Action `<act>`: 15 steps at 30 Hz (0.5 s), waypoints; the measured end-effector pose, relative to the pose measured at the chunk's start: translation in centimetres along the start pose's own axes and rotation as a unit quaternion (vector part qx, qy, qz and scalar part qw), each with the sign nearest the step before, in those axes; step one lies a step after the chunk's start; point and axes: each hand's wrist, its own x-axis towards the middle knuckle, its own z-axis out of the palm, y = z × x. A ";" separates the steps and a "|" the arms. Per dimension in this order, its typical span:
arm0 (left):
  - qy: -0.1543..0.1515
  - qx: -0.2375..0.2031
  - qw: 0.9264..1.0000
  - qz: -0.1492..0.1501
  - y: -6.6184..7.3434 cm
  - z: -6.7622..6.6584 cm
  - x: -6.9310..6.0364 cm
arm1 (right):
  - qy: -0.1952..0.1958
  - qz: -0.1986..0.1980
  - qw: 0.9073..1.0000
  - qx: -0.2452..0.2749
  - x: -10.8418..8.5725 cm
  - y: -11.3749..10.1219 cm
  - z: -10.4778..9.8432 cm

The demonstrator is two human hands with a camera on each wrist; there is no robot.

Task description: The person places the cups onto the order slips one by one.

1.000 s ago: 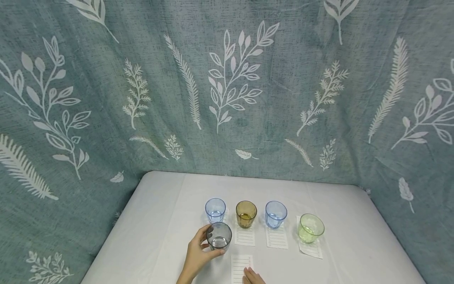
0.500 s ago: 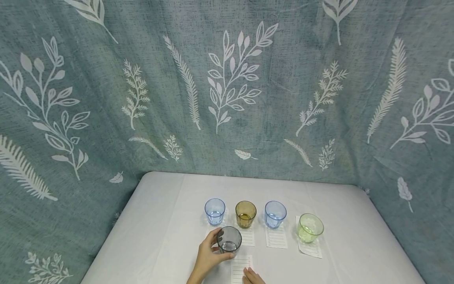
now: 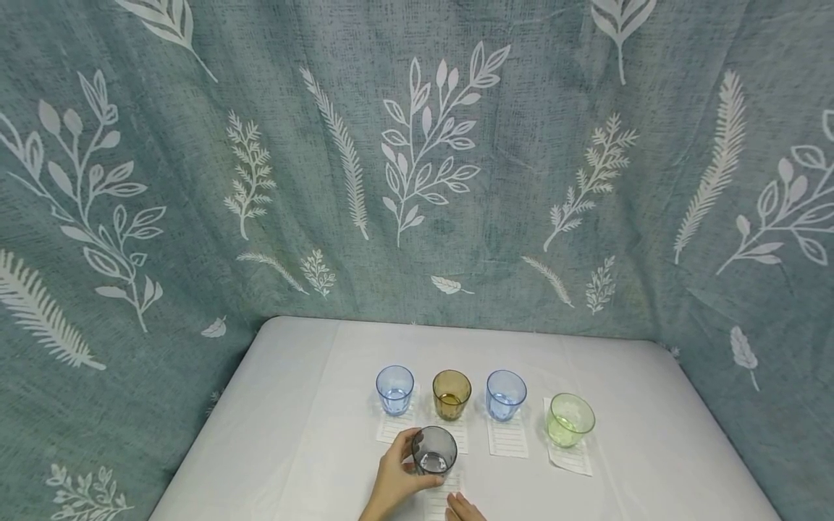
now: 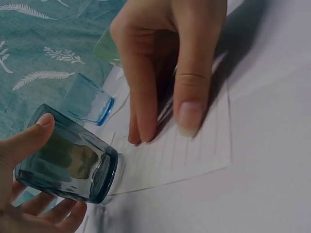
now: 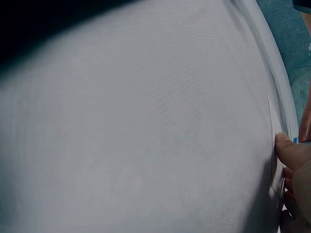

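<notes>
My left hand [image 3: 394,479] grips a smoky grey glass tumbler [image 3: 434,453] between thumb and fingers, over the nearest lined paper slip [image 3: 438,506]. In the left wrist view the tumbler [image 4: 68,155] stands tilted, its thick base close to the edge of that slip [image 4: 199,160]. My right hand [image 3: 464,509] is at the front edge of the head view. Its fingers and thumb reach down to the slip, fairly straight and apart, as the left wrist view shows. In the right wrist view only part of the right hand [image 5: 296,165] shows, touching the paper.
Behind, a row holds a blue glass [image 3: 394,391], an amber glass [image 3: 451,395], another blue glass [image 3: 505,396] and a green glass [image 3: 570,420]. Each stands on or by a lined slip. A leaf-patterned curtain [image 3: 417,275] borders the white table [image 3: 287,420].
The left hand has carried the grey tumbler rightward and toward the front, from near the left blue glass to over the nearest slip. The right hand has stayed nearly still.
</notes>
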 end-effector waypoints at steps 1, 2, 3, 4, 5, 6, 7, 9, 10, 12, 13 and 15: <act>-0.003 -0.003 1.000 -0.002 -0.1 0.1 -0.1 | 0.006 0.004 1.000 -0.012 -0.3 0.1 0.8; -0.005 -0.004 1.000 -0.003 -0.3 0.2 -0.2 | 0.012 -0.001 1.000 -0.019 -0.5 0.3 1.3; -0.007 -0.007 1.000 -0.004 -0.4 0.4 -0.2 | 0.012 -0.013 1.000 -0.016 -0.6 0.5 1.8; -0.009 -0.010 1.000 -0.004 -0.5 0.5 -0.3 | 0.025 -0.019 0.999 -0.024 -0.7 0.7 2.1; -0.010 -0.011 1.000 -0.003 -0.6 0.6 -0.3 | 0.044 -0.026 0.998 -0.028 -0.7 0.7 2.3; -0.011 -0.012 1.000 -0.004 -0.6 0.7 -0.4 | 0.069 -0.037 0.996 -0.031 -0.6 0.8 2.5; -0.013 -0.013 1.000 -0.003 -0.6 0.9 -0.4 | 0.096 -0.047 0.994 -0.035 -0.5 0.8 2.7; -0.016 -0.015 1.000 -0.003 -0.7 1.0 -0.5 | 0.153 -0.068 0.985 -0.043 -0.1 0.8 3.1; -0.018 -0.017 1.000 -0.002 -0.7 1.1 -0.5 | 0.187 -0.074 0.978 -0.051 0.1 0.8 3.3; -0.027 -0.023 0.999 -0.003 -0.7 1.2 -0.5 | 0.221 -0.103 0.968 -0.057 0.6 1.0 3.4; -0.033 -0.026 0.999 -0.006 -0.7 1.2 -0.5 | 0.227 -0.116 0.965 -0.059 0.8 1.2 3.5; -0.046 -0.027 0.999 -0.010 -0.8 1.2 -0.5 | 0.240 -0.153 0.955 -0.079 1.7 1.6 2.9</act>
